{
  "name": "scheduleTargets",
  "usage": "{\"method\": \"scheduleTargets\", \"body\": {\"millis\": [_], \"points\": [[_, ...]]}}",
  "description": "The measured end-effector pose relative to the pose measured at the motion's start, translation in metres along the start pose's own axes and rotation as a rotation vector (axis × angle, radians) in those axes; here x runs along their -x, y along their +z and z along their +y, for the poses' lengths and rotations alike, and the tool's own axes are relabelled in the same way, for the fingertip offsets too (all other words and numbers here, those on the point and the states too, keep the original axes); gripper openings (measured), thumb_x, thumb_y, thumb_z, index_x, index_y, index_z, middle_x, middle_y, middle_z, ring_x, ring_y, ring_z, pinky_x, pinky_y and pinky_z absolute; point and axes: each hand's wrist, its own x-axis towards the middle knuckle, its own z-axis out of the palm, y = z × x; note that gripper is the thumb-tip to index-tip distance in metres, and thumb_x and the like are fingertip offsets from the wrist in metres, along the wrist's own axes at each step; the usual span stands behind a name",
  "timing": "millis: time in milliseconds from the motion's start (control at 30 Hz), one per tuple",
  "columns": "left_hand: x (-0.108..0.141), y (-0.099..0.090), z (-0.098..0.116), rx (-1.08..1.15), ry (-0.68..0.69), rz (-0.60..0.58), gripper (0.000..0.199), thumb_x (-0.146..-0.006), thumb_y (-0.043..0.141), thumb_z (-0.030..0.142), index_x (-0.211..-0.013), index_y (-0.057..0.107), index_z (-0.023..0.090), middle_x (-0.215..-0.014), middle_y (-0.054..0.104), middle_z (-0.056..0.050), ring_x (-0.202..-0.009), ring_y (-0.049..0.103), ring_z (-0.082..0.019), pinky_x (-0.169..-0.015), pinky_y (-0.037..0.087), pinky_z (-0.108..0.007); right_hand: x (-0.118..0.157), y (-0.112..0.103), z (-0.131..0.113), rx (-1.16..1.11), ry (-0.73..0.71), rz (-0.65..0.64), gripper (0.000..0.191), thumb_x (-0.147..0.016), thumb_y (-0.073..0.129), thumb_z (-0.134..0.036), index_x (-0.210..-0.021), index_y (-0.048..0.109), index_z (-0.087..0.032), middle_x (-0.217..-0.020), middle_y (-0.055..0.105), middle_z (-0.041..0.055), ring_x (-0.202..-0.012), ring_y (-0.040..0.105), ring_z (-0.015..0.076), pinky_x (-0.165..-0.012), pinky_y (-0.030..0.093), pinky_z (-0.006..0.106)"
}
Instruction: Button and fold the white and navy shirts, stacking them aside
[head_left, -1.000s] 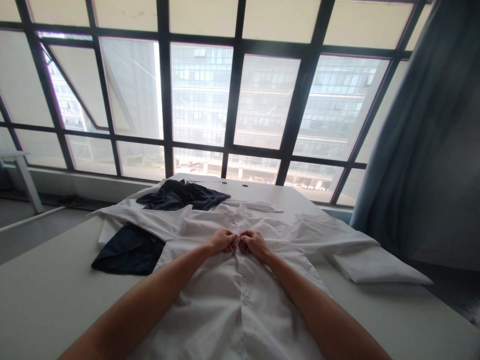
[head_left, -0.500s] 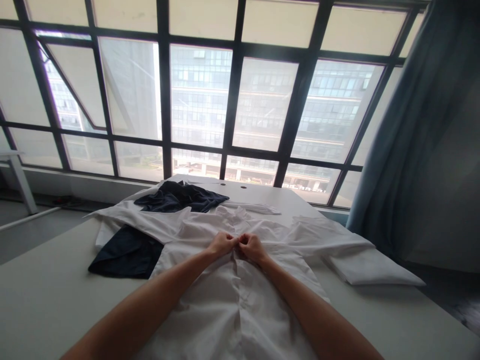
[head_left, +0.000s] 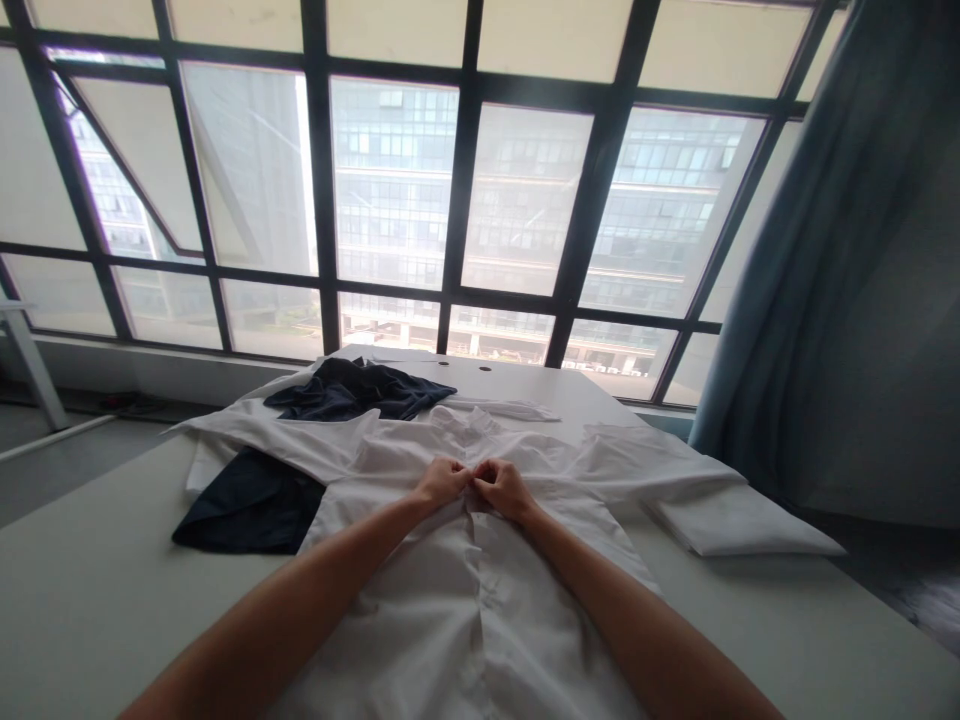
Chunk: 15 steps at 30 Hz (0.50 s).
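A white shirt lies spread on the white table, its collar at the far end and its sleeves out to both sides. My left hand is closed on the shirt's front edge, a little below the collar. Right beside it, my right hand pinches the same front placket, and the fingertips of both hands meet there. Below the hands the front opening runs down toward me. Whatever small part lies between the fingertips is hidden.
Dark navy cloth lies behind the shirt's left sleeve, and another dark piece shows under it. A folded white cloth rests at the right of the table. Beyond are windows and a blue-grey curtain.
The fingers of both hands have shifted slightly at the placket, the right hand's most. The whole view has moved a little. The shirt lies as before.
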Motion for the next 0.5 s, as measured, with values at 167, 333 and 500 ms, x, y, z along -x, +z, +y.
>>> {"method": "scheduleTargets", "body": {"millis": [167, 333, 500], "points": [[0.0011, 0.0002, 0.0022, -0.011, 0.032, 0.001, 0.032, -0.074, 0.062, 0.033, -0.05, 0.057, 0.012, -0.045, 0.039, 0.005, -0.048, 0.033, -0.008, -0.047, 0.024, -0.023, 0.0006, -0.0026, -0.0029, -0.129, 0.129, -0.074, 0.011, -0.072, 0.055, -0.023, -0.067, 0.062, -0.016, -0.054, 0.061, -0.0014, -0.046, 0.052, 0.0104, -0.044, 0.039, 0.019], [0.0036, -0.0002, 0.0031, -0.02, 0.052, -0.005, 0.027, -0.075, 0.06, 0.028, -0.052, 0.058, 0.013, -0.048, 0.043, 0.004, -0.049, 0.036, -0.009, -0.049, 0.025, -0.023, -0.002, -0.0009, -0.0019, -0.156, 0.166, -0.107, 0.015, -0.073, 0.05, -0.02, -0.058, 0.054, -0.018, -0.046, 0.053, -0.0039, -0.04, 0.047, 0.0086, -0.039, 0.034, 0.018], [0.0043, -0.0023, 0.0044, -0.079, 0.11, 0.004, 0.018, -0.074, 0.056, 0.024, -0.062, 0.063, 0.012, -0.055, 0.052, 0.003, -0.055, 0.045, -0.011, -0.054, 0.032, -0.022, -0.0051, -0.0008, 0.0027, -0.137, 0.135, -0.132, 0.021, -0.075, 0.048, -0.02, -0.055, 0.05, -0.019, -0.046, 0.05, -0.0048, -0.039, 0.045, 0.0076, -0.038, 0.032, 0.018]]}}
